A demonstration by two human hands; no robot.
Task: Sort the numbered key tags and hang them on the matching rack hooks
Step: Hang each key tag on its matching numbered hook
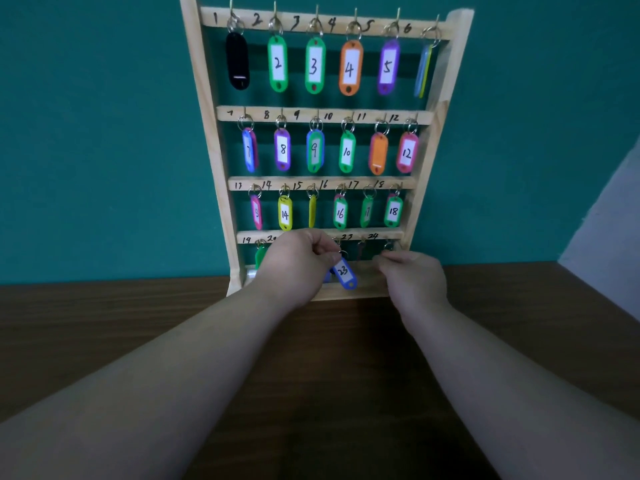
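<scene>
- Pinching blue tag 23 [343, 272] by its ring, L hand [297, 265] holds it under 23 label [346, 236] on rack [212, 157], ready to hook.
- R hand [412, 276] near 24 ring [388, 244]; grip unclear.

The tag [344, 273] at my fingers [323, 251] is blue with a white label, the rack [440, 133] pale wood, the wall [104, 133] teal, the surface [138, 306] dark-grained brown, other tags [277, 63] green, orange, purple.
</scene>
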